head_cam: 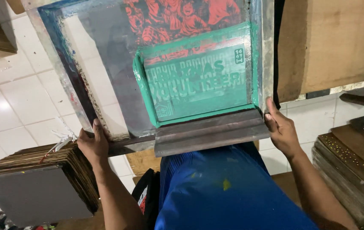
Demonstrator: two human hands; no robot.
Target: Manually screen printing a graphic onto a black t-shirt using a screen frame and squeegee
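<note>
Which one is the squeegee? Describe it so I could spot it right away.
Start at the big framed printing screen tilted over the white tiled floor. Along its near edge, below the green ink patch, lies the squeegee: a long dark wooden bar, with the right hand at its end. Unlike the metal frame, it is brown, stepped and separate.

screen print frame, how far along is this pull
Done: green ink covers the open panel of the screen. In hand: the squeegee sits at the near edge of the frame, left hand on the frame's corner, right hand at the squeegee's end. Left: the frame isn't lifted yet, so the print can't be seen.
</note>
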